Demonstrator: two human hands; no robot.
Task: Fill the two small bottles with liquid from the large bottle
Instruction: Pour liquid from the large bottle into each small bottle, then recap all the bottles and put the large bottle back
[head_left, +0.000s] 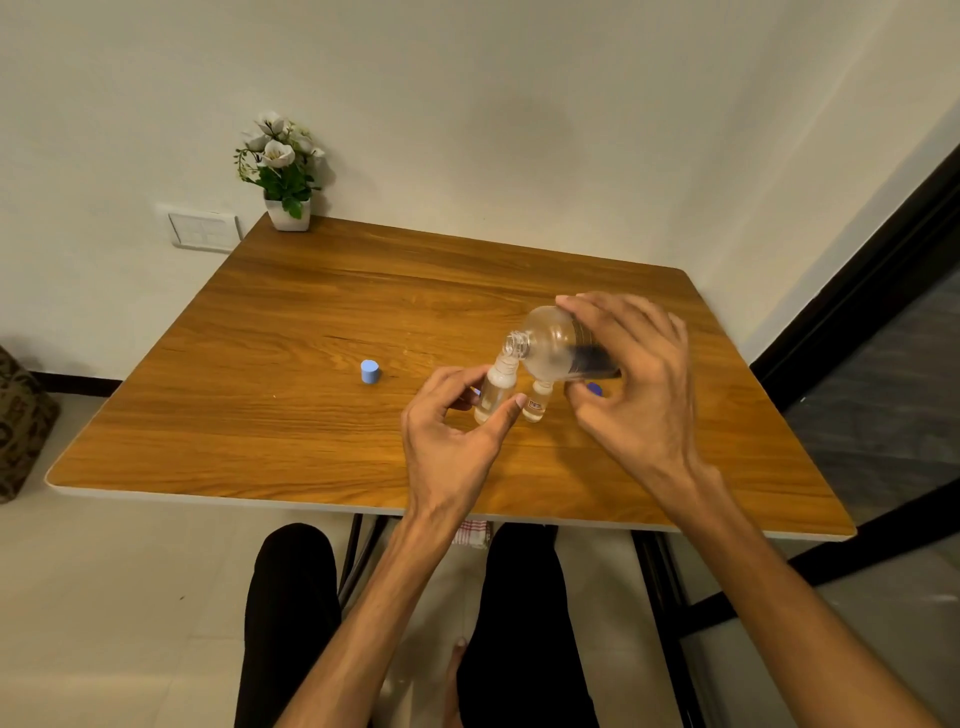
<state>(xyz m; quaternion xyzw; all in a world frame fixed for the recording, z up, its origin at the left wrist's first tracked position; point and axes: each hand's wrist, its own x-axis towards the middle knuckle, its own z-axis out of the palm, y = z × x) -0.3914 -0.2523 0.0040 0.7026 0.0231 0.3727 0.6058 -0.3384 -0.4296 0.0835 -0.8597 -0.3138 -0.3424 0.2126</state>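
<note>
My right hand (631, 384) grips the large clear bottle (553, 343), tipped on its side with its open mouth pointing left and down. That mouth sits right over the neck of a small clear bottle (493, 392), which my left hand (452, 436) holds upright on the wooden table (311, 322) between thumb and fingers. A second small bottle (536, 402) with a label stands just to the right, under the large bottle. A dark blue cap (595, 388) peeks out behind my right thumb.
A light blue cap (369, 372) stands alone on the table to the left of the bottles. A white pot of artificial flowers (284, 171) sits at the far left corner against the wall. My legs are under the near table edge.
</note>
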